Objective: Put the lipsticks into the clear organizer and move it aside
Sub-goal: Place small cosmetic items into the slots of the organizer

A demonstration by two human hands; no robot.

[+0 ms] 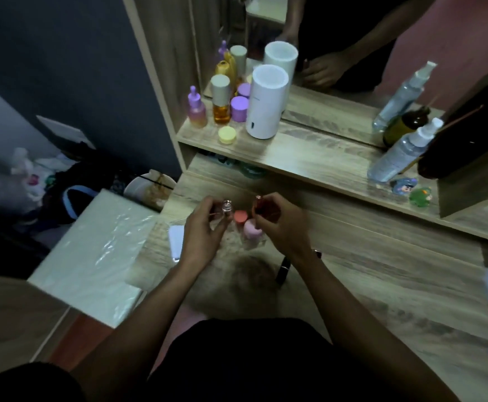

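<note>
The person's left hand [205, 227] pinches a small clear-topped tube [227, 206]. The right hand [280, 224] pinches a red lipstick [261, 205]. Both are held just above the clear organizer [237, 233], which sits near the left edge of the wooden table [382, 271]. The organizer is hard to see, but a coral cap [240, 217] and a pink cap [251, 228] already stand in it. A dark lipstick [283, 269] lies on the table near the right wrist. This looks like the filling step. Next, each tube needs lowering straight into a free slot.
</note>
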